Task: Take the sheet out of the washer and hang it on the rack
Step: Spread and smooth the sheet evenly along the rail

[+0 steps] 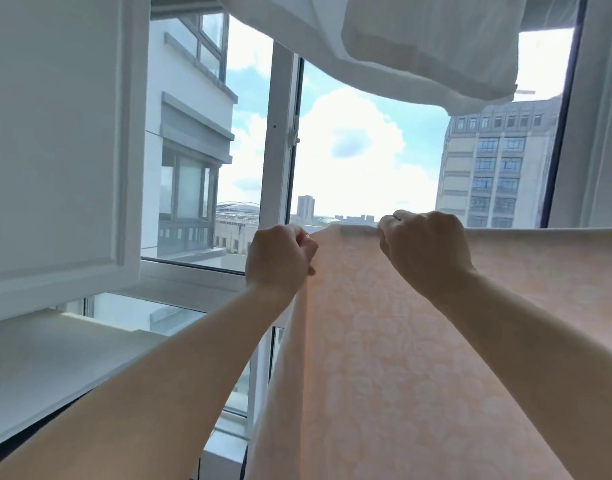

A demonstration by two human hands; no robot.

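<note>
Head view: the peach patterned sheet (pixel 384 341) is up in front of the window frame (pixel 280 150), its top edge stretched level and running off to the right. The left hand (pixel 278 259) pinches the sheet's left corner just right of that frame, fingers curled tight on the cloth. The right hand (pixel 424 249) grips the top edge close beside it, fist closed over the fabric. Above the frame, white bedding (pixel 418 46) hangs. The rack can't be made out.

Bright daylight through window (pixel 366 150), backlit, soft focus, wide-angle edge bending
</note>
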